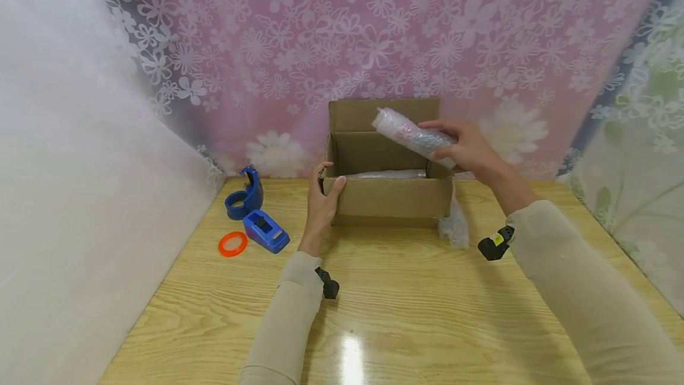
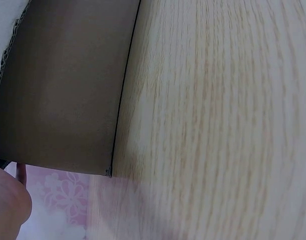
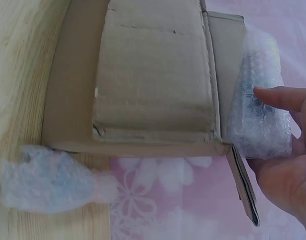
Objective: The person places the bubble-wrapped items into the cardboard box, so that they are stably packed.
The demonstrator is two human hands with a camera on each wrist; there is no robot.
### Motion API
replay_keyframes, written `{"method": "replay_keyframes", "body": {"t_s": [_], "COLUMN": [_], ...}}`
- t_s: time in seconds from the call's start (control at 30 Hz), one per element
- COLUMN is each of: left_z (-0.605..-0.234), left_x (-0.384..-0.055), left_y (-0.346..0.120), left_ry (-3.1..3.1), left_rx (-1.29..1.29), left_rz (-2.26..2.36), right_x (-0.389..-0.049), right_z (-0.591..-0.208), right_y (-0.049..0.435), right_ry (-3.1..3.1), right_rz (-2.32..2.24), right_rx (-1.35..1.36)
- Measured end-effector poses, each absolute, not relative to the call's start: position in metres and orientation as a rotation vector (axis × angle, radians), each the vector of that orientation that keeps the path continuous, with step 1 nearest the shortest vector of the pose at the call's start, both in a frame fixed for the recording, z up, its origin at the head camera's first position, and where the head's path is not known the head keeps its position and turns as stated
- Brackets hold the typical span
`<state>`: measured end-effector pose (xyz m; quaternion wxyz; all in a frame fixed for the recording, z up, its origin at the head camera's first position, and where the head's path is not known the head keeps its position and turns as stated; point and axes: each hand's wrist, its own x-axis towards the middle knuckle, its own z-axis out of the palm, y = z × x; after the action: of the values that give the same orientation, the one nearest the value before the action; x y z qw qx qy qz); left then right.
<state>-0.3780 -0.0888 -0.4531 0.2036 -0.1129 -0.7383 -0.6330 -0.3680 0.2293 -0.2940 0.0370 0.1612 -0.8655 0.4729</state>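
Note:
An open cardboard box [image 1: 392, 198] stands near the back of the table, its rear flap raised and its front flap folded down. My left hand [image 1: 320, 204] grips the box's front left corner, thumb at the front edge and fingers round the side. Above the right part of the box, my right hand [image 1: 467, 147] holds a bubble-wrapped bundle [image 1: 403, 129], roughly cylindrical and tilted. What the wrap encloses is blurred. Inside the box lies another clear-wrapped item [image 1: 390, 174], mostly hidden by the front wall. The right wrist view shows the held bundle [image 3: 263, 100] beside the box, thumb across it.
Another bubble-wrapped item [image 3: 52, 180] lies on the table by the box's right side. On the left are a blue tape dispenser [image 1: 246, 198], a second blue tool [image 1: 266, 232] with a black slider, and an orange ring [image 1: 232, 243]. A floral curtain [image 1: 347, 46] hangs behind.

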Motion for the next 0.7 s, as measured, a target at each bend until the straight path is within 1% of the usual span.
{"method": "replay_keyframes", "body": {"t_s": [0.17,0.3,0.5,0.7], "left_z": [-0.454,-0.451,-0.432,-0.42], "left_x": [-0.379,-0.376,-0.358,-0.347], "left_y": [-0.088,-0.087,-0.085,-0.084], "left_ry": [-2.051,-2.033,-2.014,-2.019], "left_rx": [-0.305,-0.306,-0.296,-0.31], "left_rz": [-1.767,-1.799,-1.841,-1.83], "right_x": [-0.37,-0.372,-0.376,-0.376], "right_z": [-0.301,-0.308,-0.317,-0.326], "right_y": [0.22,0.212,0.198,0.189], "right_ry": [-2.689,-2.739,-2.738,-2.778], "right_rz": [1.325,1.329,1.348,1.411], "right_rx": [0.544,0.58,0.64,0.571]}}
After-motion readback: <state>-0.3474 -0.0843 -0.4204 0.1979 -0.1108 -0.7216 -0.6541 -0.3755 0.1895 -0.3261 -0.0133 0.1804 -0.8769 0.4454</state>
